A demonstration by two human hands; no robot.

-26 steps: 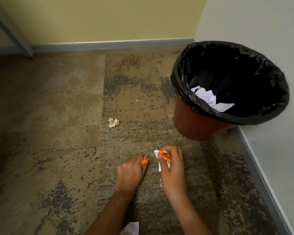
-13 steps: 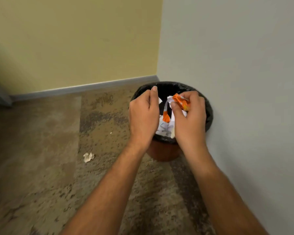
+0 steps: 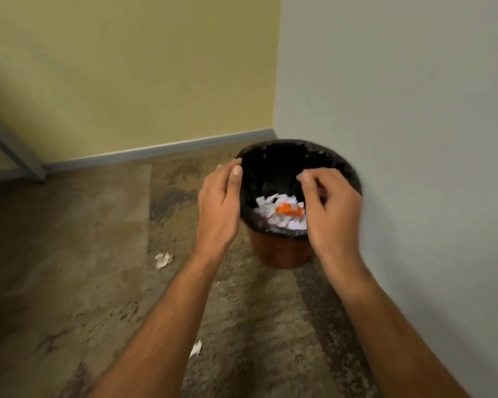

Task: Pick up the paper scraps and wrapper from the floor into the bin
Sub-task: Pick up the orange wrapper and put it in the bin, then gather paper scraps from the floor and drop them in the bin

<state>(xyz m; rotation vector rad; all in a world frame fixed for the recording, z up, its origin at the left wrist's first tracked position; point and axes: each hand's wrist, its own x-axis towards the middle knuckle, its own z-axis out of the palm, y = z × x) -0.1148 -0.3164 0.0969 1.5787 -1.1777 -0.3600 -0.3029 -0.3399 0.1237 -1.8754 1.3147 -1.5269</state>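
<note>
A brown bin (image 3: 282, 254) with a black liner (image 3: 293, 152) stands in the room's corner. Inside it lie several white paper scraps (image 3: 266, 206) with the orange wrapper (image 3: 288, 209) on top. My left hand (image 3: 219, 208) hovers at the bin's left rim, fingers straight and empty. My right hand (image 3: 328, 214) is over the right rim, fingers loosely curled and apart, holding nothing. A crumpled paper scrap (image 3: 163, 259) lies on the carpet left of the bin. Another small white scrap (image 3: 196, 348) lies nearer me, beside my left forearm.
Mottled brown carpet (image 3: 84, 282) covers the floor. A yellow wall (image 3: 127, 81) runs along the back, a grey-white wall (image 3: 414, 139) on the right close behind the bin. A grey metal leg (image 3: 15, 147) slants down at far left.
Both hands rose from the floor with wrapper pieces and paper to above the bin. The pieces have dropped out of both hands and now lie inside the bin.
</note>
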